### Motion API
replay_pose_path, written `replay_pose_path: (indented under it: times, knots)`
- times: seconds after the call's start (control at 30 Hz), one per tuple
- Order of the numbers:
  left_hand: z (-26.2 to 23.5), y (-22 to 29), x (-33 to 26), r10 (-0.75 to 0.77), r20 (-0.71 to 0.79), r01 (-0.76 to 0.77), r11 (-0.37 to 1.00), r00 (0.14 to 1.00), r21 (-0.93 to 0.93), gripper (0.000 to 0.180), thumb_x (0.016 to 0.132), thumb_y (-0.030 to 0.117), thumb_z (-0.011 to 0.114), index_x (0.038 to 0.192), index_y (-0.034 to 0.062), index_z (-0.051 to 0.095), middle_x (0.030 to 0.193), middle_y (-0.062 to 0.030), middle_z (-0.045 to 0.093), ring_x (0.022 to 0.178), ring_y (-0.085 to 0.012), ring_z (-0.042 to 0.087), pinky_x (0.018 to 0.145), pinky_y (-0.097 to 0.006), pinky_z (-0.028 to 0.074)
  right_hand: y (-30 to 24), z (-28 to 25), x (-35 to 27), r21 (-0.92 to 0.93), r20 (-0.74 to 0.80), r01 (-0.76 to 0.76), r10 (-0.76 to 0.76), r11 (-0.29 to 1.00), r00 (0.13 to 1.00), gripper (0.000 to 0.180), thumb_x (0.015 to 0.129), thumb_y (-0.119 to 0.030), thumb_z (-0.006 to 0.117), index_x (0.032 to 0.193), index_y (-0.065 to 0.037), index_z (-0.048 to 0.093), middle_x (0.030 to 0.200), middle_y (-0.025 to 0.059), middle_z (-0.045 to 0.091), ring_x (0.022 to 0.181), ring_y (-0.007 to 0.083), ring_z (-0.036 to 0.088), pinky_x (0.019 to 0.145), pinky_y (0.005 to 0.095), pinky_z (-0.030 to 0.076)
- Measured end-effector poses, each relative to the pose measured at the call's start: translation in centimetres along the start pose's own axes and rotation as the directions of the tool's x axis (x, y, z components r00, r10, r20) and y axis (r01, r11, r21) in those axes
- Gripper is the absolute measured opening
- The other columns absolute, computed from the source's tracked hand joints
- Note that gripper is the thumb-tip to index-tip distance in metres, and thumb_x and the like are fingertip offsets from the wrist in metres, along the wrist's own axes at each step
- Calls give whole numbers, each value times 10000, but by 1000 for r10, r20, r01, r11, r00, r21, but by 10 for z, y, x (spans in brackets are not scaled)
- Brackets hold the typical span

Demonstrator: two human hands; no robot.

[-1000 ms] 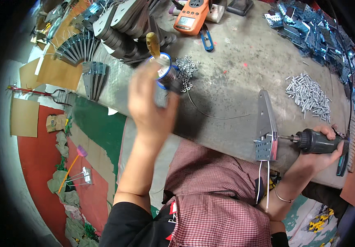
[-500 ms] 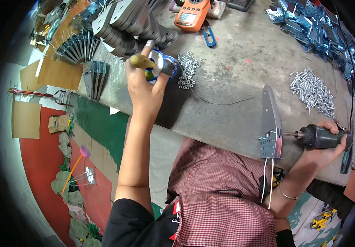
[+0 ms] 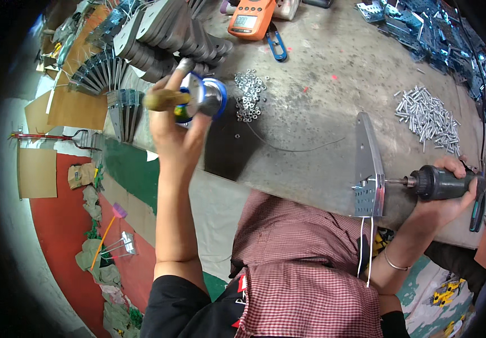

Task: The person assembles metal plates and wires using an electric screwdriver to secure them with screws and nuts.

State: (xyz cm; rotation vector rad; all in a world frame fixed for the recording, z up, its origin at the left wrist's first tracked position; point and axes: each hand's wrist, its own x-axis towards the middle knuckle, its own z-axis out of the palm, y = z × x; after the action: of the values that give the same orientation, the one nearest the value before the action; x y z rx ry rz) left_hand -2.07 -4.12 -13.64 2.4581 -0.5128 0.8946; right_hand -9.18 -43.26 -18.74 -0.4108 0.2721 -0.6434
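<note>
A wooden-handled tool [image 3: 167, 100] with a round blue-rimmed head sits clasped in the left hand [image 3: 176, 129], raised over the grey workbench [image 3: 310, 112]; its working end is blurred. The right hand [image 3: 443, 197] grips a dark power driver [image 3: 440, 183], its bit against a metal bracket [image 3: 369, 169] at the bench edge. Loose nuts [image 3: 248, 96] lie nearby.

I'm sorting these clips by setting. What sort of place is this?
Probably a metal assembly workshop: a worn grey workbench carries a heap of silver bolts, stacked grey steel plates, and the right hand holds a black power driver.
</note>
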Motion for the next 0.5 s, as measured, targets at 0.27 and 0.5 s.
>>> replay_pose_path:
  times: [0.27, 0.5]
  knots:
    - [-26, -41, -6, -155, 329, 218, 962, 931, -163, 539, 606, 43, 541, 1141, 37, 611, 1042, -81, 533, 973, -189, 520, 879, -284, 397, -3, -7, 3, 47, 40, -39, 37, 998, 999, 317, 836, -223, 582, 994, 12, 441, 762, 45, 458, 743, 151, 494, 732, 291, 474]
    - [-30, -57, 1, -189, 476, 339, 907, 859, -251, 627, 607, 70, 533, 1231, 19, 532, 1177, -96, 503, 1094, -220, 488, 961, -309, 350, -3, -10, 2, 87, 104, -88, 79, 992, 992, 352, 826, -203, 586, 1050, 30, 447, 777, 50, 466, 765, 155, 495, 763, 294, 462]
